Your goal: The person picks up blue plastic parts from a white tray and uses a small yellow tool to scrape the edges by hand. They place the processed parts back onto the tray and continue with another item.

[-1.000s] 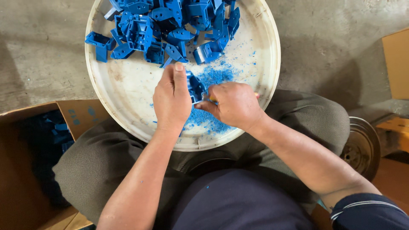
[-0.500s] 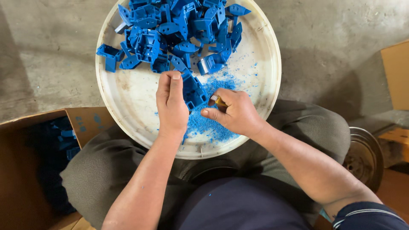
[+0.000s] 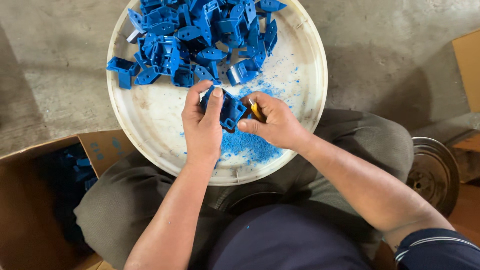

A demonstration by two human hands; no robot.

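Note:
My left hand [image 3: 202, 125] grips a blue plastic bracket [image 3: 227, 111] over the near half of a round white tray [image 3: 150, 115]. My right hand [image 3: 272, 122] holds a small yellow-handled tool [image 3: 256, 110] against the bracket's right edge. Under both hands lies a patch of blue plastic shavings [image 3: 247, 145]. A pile of several more blue brackets [image 3: 200, 35] fills the tray's far half.
The tray rests on my lap above a concrete floor [image 3: 390, 55]. An open cardboard box [image 3: 30, 200] with blue parts inside stands at the lower left. A round metal disc [image 3: 434, 172] lies at the right, with a brown box edge [image 3: 467, 60] beyond it.
Both hands have stayed together on the bracket over the tray. The bracket has turned in my left hand so more of it shows. The camera view has shifted slightly.

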